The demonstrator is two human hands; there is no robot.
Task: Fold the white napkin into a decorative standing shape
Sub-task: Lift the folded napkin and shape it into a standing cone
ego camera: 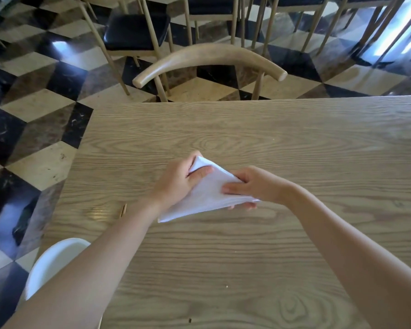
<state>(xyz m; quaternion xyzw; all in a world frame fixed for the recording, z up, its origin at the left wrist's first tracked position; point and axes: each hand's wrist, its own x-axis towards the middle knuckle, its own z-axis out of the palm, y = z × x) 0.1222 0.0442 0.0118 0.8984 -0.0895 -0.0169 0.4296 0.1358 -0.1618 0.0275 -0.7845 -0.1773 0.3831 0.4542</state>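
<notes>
Status: white napkin (207, 194) is folded into a flat triangle and held between both hands over the middle of the counter (294, 143). The far corner sits inside the left hand and the right side is in the right hand. The near-left tip points down-left and hangs free. Can't tell if that tip touches the wood or floats just above it; the angle is poor.

Left hand (176, 180): fingers curled round the far corner, thumb pressed on the near face of the cloth. The corner is pinched and bunched a little.

Right hand (256, 186): thumb laid flat on the top face. The other fingers (246, 206) are under the cloth, tips just showing below its lower edge. The cloth is clamped between thumb and fingers.

The hands are close together, with the napkin spanning the gap between them.

Other items:
- A small wood-coloured stick (123, 210) lies on the counter left of the left forearm, well apart from the napkin.
- A white chair (55, 260) stands at the near-left corner, partly hidden by the left forearm.
- A curved wooden chair back (209, 57) is just beyond the far edge.
- Chairs with black seat pads (135, 32) stand behind that.
- The floor (33, 74) is black, cream and brown cube-pattern tile.
</notes>
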